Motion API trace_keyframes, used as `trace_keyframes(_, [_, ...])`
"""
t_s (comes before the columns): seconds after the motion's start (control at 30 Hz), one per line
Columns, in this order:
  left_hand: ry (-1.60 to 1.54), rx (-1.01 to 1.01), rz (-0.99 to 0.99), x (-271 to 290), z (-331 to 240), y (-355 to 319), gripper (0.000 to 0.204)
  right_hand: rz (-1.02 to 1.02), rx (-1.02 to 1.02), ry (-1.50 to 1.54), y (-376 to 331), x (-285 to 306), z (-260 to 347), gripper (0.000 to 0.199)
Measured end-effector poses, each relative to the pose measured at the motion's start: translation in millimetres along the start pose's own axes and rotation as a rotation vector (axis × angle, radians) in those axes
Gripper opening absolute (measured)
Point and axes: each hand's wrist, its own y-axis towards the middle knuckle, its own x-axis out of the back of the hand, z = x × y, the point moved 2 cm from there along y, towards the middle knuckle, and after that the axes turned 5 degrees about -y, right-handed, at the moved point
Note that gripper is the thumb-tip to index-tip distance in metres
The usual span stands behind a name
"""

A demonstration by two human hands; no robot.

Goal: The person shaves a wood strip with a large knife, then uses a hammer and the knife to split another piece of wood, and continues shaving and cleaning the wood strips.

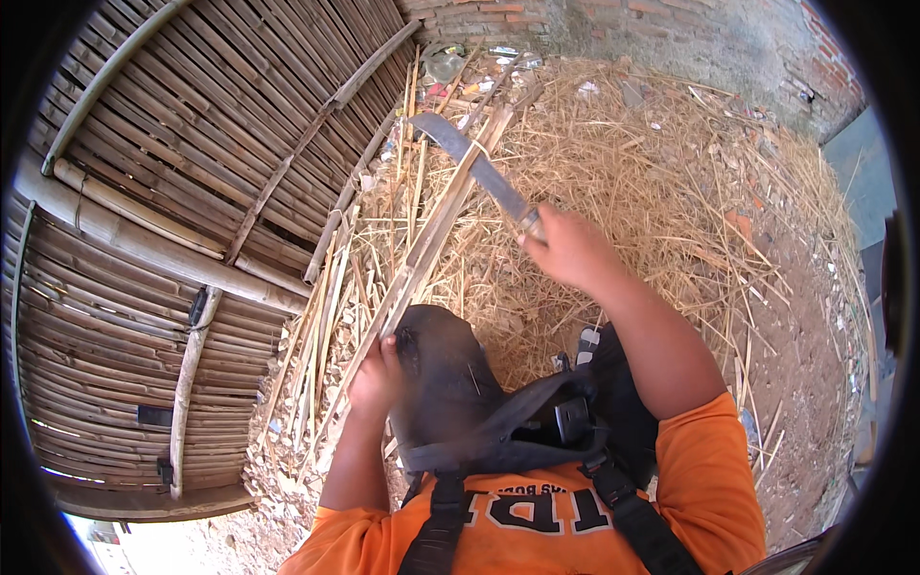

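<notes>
In the head view, the right hand (573, 251) is closed in a full fist around the handle of a machete (476, 165), whose curved grey blade slants up and to the left and lies across the upper part of a long bamboo strip (433, 230). The left hand (377, 379) is closed around the lower end of that strip, fingers wrapped tight, just beside a dark cloth-covered knee (443, 379). The strip runs diagonally from the left hand up toward the blade (its far end reaches the heap of litter by the wall). Dry bamboo shavings (652, 192) cover the ground, and a woven bamboo panel (172, 192) fills the left side. A brick wall (671, 34) stands behind.
</notes>
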Motion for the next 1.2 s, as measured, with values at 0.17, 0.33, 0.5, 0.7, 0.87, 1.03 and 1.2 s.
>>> trace_keyframes(0.17, [0.069,-0.079,-0.040,17.6,19.7,-17.8,0.047,-0.116,0.022,-0.260,-2.4,22.1,-13.1,0.032])
trace_keyframes(0.33, [0.064,0.097,0.134,21.9,26.8,-34.9,0.042,-0.090,0.005,-0.358,2.0,9.6,-7.9,0.030])
trace_keyframes(0.5, [-0.026,0.086,0.124,16.6,29.3,-49.6,0.032,0.083,-0.120,-0.070,9.7,7.6,-8.7,0.044])
trace_keyframes(0.7, [-0.102,0.009,0.145,33.0,49.6,-51.0,0.029,-0.037,-0.340,0.073,32.7,1.3,-73.7,0.057])
trace_keyframes(0.87, [-0.089,0.033,0.180,50.0,51.1,-38.7,0.039,0.056,-0.494,0.456,45.4,-12.8,-105.7,0.061])
trace_keyframes(1.03, [-0.039,0.107,0.261,55.6,49.4,-36.9,0.042,-0.013,-0.504,0.310,39.5,1.2,-109.7,0.058])
trace_keyframes(1.2, [-0.006,0.104,0.226,57.8,41.7,-35.9,0.039,-0.012,-0.563,0.654,32.5,7.0,-116.4,0.049])
